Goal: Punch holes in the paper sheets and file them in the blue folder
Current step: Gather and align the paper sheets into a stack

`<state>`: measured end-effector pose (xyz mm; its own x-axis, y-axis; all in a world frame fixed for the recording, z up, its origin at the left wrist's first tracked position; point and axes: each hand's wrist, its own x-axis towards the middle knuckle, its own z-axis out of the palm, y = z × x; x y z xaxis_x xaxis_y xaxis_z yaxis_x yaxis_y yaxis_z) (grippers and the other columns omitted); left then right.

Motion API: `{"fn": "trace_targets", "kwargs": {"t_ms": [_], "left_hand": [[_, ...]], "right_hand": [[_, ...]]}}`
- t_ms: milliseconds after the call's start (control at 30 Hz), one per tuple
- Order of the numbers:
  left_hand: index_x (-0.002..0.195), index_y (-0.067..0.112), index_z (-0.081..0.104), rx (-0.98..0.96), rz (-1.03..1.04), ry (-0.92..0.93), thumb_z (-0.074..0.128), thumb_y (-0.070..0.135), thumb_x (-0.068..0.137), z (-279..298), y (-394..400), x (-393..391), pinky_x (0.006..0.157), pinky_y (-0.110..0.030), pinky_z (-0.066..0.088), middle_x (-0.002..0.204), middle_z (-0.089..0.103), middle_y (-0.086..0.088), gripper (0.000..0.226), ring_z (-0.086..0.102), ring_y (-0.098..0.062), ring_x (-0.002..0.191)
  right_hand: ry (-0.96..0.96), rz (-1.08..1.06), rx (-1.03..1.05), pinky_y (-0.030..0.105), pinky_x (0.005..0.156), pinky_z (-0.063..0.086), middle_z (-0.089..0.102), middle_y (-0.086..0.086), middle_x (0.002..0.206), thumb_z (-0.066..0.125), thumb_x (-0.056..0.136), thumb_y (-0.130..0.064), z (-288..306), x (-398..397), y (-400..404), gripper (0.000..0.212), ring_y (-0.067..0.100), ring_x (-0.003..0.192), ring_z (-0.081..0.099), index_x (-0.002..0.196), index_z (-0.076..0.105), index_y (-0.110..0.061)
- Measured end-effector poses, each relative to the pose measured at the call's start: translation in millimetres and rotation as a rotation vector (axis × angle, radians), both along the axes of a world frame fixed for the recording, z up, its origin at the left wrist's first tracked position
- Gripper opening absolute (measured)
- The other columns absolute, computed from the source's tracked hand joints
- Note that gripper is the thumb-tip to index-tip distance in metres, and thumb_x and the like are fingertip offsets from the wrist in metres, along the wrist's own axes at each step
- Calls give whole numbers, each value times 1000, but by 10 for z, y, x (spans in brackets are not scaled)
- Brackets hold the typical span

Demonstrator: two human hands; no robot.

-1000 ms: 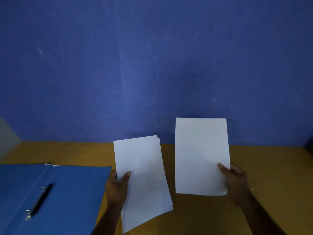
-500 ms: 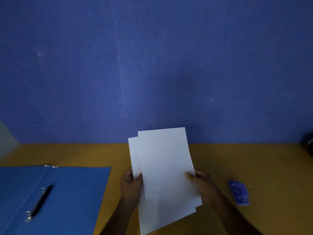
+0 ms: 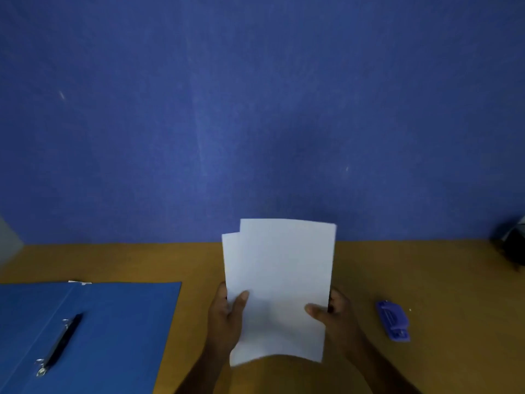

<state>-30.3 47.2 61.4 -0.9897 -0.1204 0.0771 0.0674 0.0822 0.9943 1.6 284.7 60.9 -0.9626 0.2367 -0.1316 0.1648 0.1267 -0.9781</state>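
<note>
While both hands grip them, the white paper sheets (image 3: 279, 282) stand upright above the desk's near middle, one sheet offset behind the front one. At their 8 o'clock, the left hand (image 3: 227, 317) pinches the left edge, thumb on the front; at 4 o'clock, the right hand (image 3: 336, 317) clasps the right edge. An open blue folder (image 3: 113, 331) lies at 9 o'clock on the wooden desk (image 3: 426, 268), its metal clip (image 3: 58, 344) exposed. A blue hole punch (image 3: 393, 319) sits at 3 o'clock.
</note>
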Motion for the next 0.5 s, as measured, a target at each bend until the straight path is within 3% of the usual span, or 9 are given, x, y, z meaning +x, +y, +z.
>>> {"fn": "trace_targets", "kwargs": {"t_ms": [100,200,333,400,500], "left_hand": [[111,32,60,-11,-43,23,65,26,91,4,22,63,80,-12,52,107,71,21,22,67,-3,101],[121,31,58,-25,-43,27,71,39,84,-17,72,120,90,-22,52,116,68,22,40,64,-2,109],[119,33,58,-55,51,54,72,33,82,75,130,163,89,-20,51,113,67,22,39,63,0,106],[112,37,60,-43,53,77,66,28,88,162,158,188,83,-11,51,107,69,26,26,65,1,104],[108,38,59,-40,53,142,63,18,92,313,188,250,77,-4,49,102,68,32,26,64,8,101]], "right_hand": [[54,-60,1,42,90,57,73,4,109,76,80,-7,21,12,-25,38,21,103,69,114,63,-15],[100,-99,24,37,89,56,71,0,113,75,82,-10,84,38,-84,39,16,105,68,117,60,-18],[140,-129,40,40,93,55,70,-2,119,75,82,-18,136,93,-159,45,14,110,66,124,58,-17],[156,-147,44,42,88,58,73,-3,109,72,86,-20,184,120,-180,32,14,101,69,116,62,-22],[205,-168,56,38,81,59,75,-2,101,64,91,-21,305,166,-217,16,13,94,71,107,64,-25]]}}
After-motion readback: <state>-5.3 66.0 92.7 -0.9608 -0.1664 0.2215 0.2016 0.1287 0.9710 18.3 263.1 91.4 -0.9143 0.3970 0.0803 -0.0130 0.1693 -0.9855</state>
